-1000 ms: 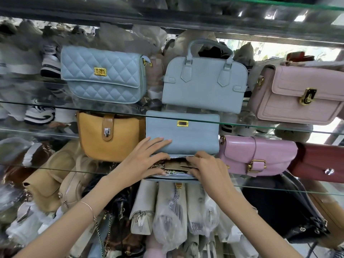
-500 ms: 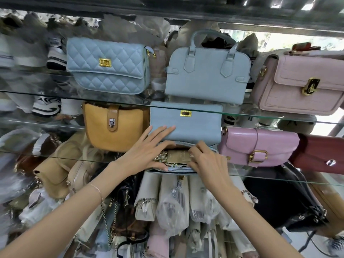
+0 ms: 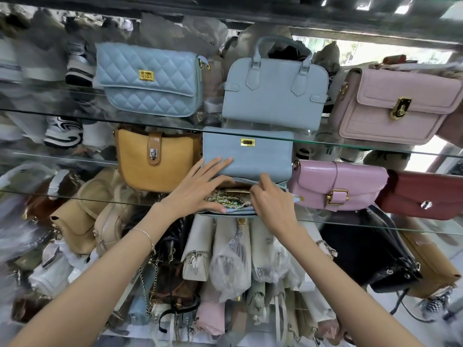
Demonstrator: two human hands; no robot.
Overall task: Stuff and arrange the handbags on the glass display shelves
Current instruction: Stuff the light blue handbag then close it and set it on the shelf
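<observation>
Blue handbag (image 3: 248, 156) lies at frame centre on the middle glass shelf (image 3: 350, 223), its zip gaping over a gold chain (image 3: 225, 197). The left hand (image 3: 198, 189) presses flat on its front with fingers spread, and the right hand (image 3: 270, 196) pinches the zip edge. A mustard bag (image 3: 155, 159) crowds it on the left, a pink bag (image 3: 335, 184) and a red bag (image 3: 426, 194) on the right, making four on this shelf. Three stand on the shelf above: a quilted bag (image 3: 150, 81), a handled bag (image 3: 273, 88) and a pale pink bag (image 3: 395, 103).

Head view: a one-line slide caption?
Left hand touches a light blue handbag on the glass shelf while the right hand pinches its open top.
</observation>
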